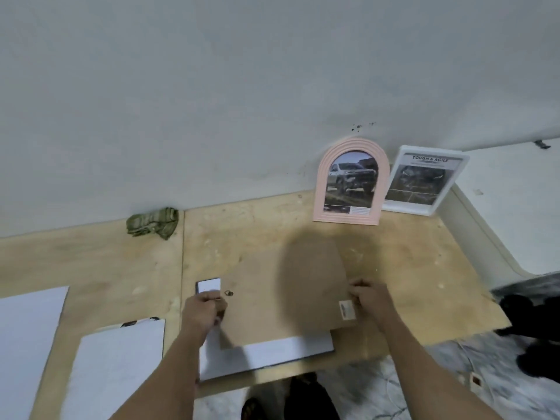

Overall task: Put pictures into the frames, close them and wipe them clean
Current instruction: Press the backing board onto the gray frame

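A brown backing board [281, 292] lies skewed over a face-down frame [272, 354] whose white surface shows below and to the left of it. My left hand [204, 310] grips the board's left edge. On the board's right edge my right hand [368, 298] pinches it beside a small label. Against the wall stand a pink arched frame [350, 181] and a white rectangular frame [424, 180], each with a car picture inside. A green cloth [153, 222] lies crumpled at the back left.
Two white sheets [118, 368] [27, 344] lie on the plywood table [394, 253] at the left. A white ledge [500, 207] rises past the right edge. Marbled floor and dark shoes show below the front edge.
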